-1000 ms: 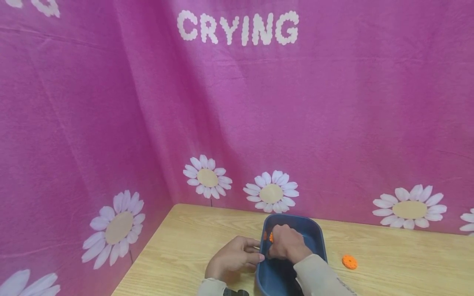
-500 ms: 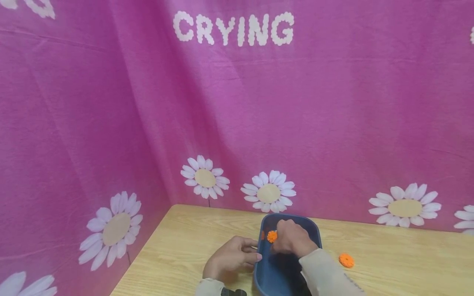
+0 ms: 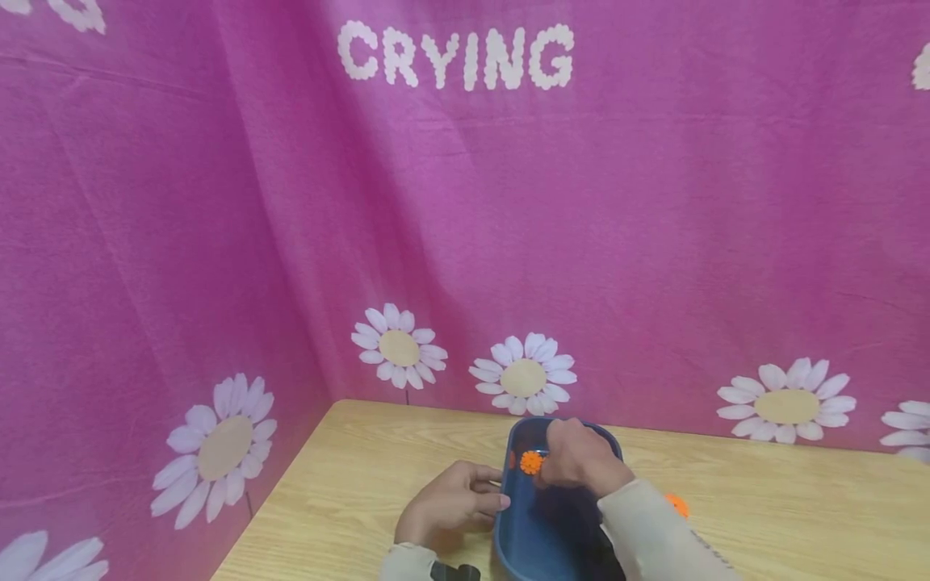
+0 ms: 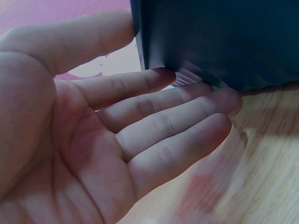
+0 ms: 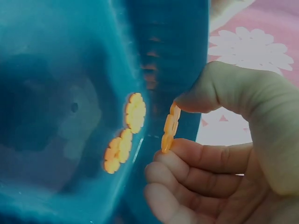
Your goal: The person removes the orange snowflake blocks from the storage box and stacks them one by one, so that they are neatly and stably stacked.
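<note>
Right hand [image 3: 581, 458]: you pinch an orange disc [image 5: 171, 126], right-wrist view centre, within the blue tray [image 3: 530, 542] | Left hand [image 3: 452, 502]: fingers extended, touching the tray's outer wall, head view lower centre | Advice: pinch the disc's edge lightly, steadying the tray

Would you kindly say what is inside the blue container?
Orange pieces lie inside the blue container, and the right hand pinches another piece. In the head view, that hand and its sleeve hide part of the interior.
</note>
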Demonstrator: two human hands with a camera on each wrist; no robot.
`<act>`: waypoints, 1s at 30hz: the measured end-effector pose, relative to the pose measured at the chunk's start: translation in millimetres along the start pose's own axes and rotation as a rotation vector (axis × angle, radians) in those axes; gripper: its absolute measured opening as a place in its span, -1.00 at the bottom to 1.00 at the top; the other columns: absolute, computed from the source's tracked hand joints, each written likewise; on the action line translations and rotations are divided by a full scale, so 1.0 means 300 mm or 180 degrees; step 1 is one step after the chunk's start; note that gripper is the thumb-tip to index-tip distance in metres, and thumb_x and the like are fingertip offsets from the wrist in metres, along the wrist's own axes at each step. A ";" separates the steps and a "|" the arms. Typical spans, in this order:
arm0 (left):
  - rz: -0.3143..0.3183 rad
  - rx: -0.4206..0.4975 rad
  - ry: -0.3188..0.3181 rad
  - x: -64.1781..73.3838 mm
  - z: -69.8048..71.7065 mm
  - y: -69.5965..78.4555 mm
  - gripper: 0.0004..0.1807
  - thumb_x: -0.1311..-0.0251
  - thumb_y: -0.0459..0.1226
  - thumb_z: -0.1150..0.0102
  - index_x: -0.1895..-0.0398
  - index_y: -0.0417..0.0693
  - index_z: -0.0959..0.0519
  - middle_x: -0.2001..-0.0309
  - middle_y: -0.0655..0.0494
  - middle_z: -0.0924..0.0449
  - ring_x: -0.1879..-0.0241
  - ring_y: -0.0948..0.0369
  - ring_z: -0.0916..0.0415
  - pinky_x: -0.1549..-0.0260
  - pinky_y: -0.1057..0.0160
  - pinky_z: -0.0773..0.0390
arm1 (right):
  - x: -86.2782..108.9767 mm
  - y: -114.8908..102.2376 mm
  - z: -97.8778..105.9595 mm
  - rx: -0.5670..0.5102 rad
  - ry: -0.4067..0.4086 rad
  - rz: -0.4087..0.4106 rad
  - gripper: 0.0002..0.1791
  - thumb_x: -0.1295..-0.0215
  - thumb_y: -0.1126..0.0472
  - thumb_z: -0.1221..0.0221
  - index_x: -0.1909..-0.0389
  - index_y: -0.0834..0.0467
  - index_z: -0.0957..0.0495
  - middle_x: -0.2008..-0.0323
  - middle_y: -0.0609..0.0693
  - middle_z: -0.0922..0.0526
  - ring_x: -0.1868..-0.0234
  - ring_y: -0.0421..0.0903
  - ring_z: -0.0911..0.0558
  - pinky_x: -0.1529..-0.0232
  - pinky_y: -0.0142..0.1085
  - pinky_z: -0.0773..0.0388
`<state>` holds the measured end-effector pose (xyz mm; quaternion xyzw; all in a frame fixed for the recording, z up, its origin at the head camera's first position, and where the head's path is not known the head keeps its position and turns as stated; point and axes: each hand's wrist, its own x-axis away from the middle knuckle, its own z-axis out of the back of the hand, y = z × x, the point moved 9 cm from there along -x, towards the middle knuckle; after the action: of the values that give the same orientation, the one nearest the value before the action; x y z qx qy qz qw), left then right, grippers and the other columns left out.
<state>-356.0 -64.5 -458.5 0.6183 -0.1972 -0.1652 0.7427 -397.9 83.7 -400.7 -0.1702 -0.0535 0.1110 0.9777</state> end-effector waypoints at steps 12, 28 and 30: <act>-0.0022 -0.0049 0.0009 -0.005 0.006 -0.002 -0.58 -0.25 -0.43 -0.28 -0.18 -0.35 -0.55 0.12 -0.11 -0.71 0.16 0.03 -0.69 0.12 0.03 -0.69 | 0.029 0.005 0.045 -0.0073 0.0082 0.0037 -0.53 0.15 0.16 -0.57 0.31 0.29 -0.55 0.54 0.02 -0.52 0.54 -0.04 -0.53 0.43 -0.15 -0.67; 0.0024 -0.0032 0.0039 -0.004 0.004 -0.008 -0.58 -0.24 -0.42 -0.28 -0.17 -0.36 -0.55 0.11 -0.13 -0.70 0.16 0.02 -0.69 0.14 0.03 -0.70 | 0.061 0.045 0.112 0.0005 0.0215 -0.0024 -0.53 0.18 0.16 -0.57 0.35 0.30 -0.55 0.53 0.04 -0.51 0.52 -0.03 -0.51 0.49 -0.18 -0.60; 0.0020 -0.0021 0.0055 -0.005 0.005 -0.006 -0.58 -0.24 -0.43 -0.28 -0.17 -0.37 -0.54 0.11 -0.13 -0.70 0.16 0.02 -0.69 0.14 0.03 -0.70 | 0.066 0.053 0.122 0.0038 0.0234 -0.0021 -0.56 0.17 0.17 -0.57 0.38 0.29 -0.55 0.54 0.04 -0.50 0.53 -0.03 -0.51 0.52 -0.20 -0.57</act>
<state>-358.1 -65.3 -460.2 0.6166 -0.1921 -0.1581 0.7469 -387.0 114.6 -370.6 -0.1682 -0.0174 0.1018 0.9803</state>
